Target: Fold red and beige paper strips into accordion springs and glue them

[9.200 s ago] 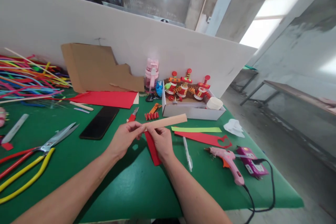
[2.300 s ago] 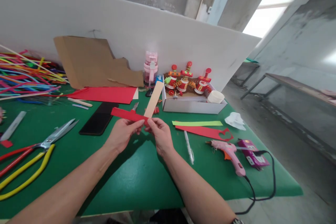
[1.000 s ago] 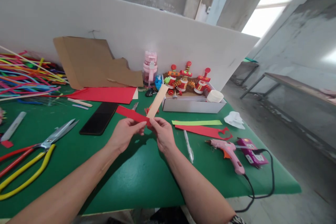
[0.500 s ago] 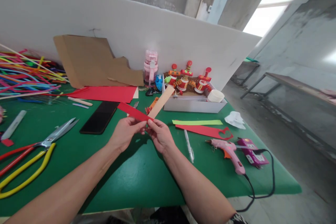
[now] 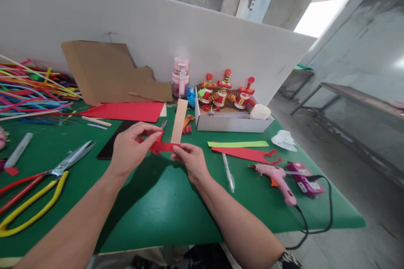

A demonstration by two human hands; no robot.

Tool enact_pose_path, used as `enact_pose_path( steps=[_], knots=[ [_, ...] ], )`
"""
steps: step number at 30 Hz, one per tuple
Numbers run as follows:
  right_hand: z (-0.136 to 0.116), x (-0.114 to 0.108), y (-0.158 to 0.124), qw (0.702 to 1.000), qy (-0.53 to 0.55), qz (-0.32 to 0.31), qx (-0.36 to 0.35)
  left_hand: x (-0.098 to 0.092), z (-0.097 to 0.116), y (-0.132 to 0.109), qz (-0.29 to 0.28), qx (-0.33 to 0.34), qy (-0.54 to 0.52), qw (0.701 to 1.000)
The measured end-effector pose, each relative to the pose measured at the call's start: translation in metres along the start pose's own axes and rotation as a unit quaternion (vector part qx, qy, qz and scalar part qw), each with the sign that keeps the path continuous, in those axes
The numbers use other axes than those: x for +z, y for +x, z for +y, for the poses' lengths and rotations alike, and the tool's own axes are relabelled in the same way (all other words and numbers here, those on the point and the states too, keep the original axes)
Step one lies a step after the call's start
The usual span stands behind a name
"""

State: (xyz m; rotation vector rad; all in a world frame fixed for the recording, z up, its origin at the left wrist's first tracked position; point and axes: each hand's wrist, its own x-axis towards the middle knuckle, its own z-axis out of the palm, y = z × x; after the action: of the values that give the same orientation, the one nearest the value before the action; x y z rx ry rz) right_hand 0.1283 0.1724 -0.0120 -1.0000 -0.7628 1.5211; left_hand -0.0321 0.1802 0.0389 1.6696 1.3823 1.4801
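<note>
Over the front middle of the table, both hands are closed on paper strips. My right hand (image 5: 192,160) pinches the spot where a red paper strip (image 5: 167,147) meets a tan paper strip (image 5: 179,122). The tan strip points away from me, its back near the pink bottle. My left hand (image 5: 133,146) has thumb and fingers together on the red strip's other end, which looks bent upward there; the fingertips partly hide it. Just beyond the strips lie small orange and red folded paper pieces (image 5: 187,128) and a blade tip (image 5: 163,124). A black phone (image 5: 105,148) is partly covered by my left hand.
Large scissors (image 5: 59,170) lie at left, below colourful pipe cleaners (image 5: 31,88). A white box (image 5: 233,125) holds several red paper figures (image 5: 221,97). At right are a pen (image 5: 228,174), a red strip (image 5: 241,154) and a pink glue gun (image 5: 277,176) with a trailing cord.
My left hand has moved left and up, its fingers now at the red strip's far end, which has bent. The tan strip has swung from leaning right to nearly upright.
</note>
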Motion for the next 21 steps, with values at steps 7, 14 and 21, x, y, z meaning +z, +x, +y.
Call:
enact_pose_path(
  steps=[7,14,21],
  knots=[
    [0.005,0.005,-0.004,0.998,-0.048,-0.017,-0.023,-0.002,-0.012,0.008,-0.136,0.058,0.161,0.976],
    [0.007,0.006,-0.005,0.994,-0.093,-0.024,-0.051,-0.002,-0.012,0.005,-0.181,0.004,0.17,0.969],
    [0.007,0.003,-0.002,0.99,-0.122,-0.031,-0.058,-0.001,-0.007,0.002,-0.203,-0.006,0.216,0.955]
  ],
)
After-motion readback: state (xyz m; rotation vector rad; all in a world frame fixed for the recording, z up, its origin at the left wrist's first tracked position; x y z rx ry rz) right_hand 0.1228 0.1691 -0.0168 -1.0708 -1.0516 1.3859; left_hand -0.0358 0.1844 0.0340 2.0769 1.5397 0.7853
